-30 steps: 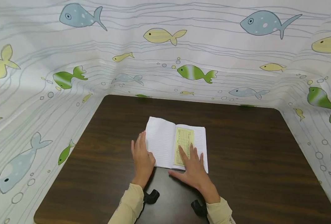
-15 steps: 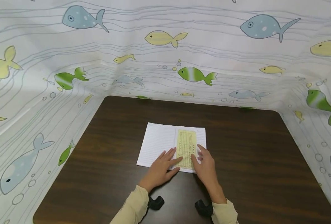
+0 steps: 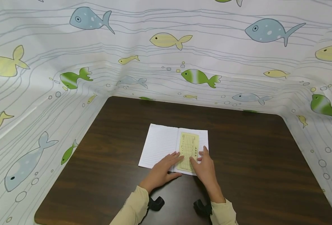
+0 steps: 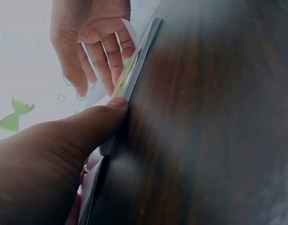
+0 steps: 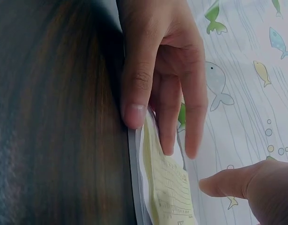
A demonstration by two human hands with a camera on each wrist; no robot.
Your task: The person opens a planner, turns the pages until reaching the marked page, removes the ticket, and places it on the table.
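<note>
Since a second ago, the left hand (image 3: 161, 170) has moved from the outer edge of the left page to the lower middle of the lined notebook (image 3: 160, 142), and the right hand (image 3: 205, 167) has drawn back from across the yellow slip (image 3: 189, 145) to its right side. Against half a second ago, both hands keep nearly the same places. The notebook lies spread on the dark wooden table (image 3: 247, 156), its left page bare of writing apart from ruled lines. On its right page rests the slip, printed with a grid and small characters, its long sides running roughly along the fold. The left hand is wide, its fingers extended towards the slip's lower left part, its thumb set apart and touching the notebook's lower edge in the left wrist view. The right hand is also wide, thumb and fingers parted, fingers just beside the slip's right edge; its thumb stands clear of the paper in the right wrist view, and whether its fingertips touch the page I cannot tell. Pale yellow sleeves (image 3: 135, 201) cover both forearms, with a black device (image 3: 156, 203) at each wrist. Around the table's far and side edges hangs white cloth (image 3: 227, 56) patterned with fish.
</note>
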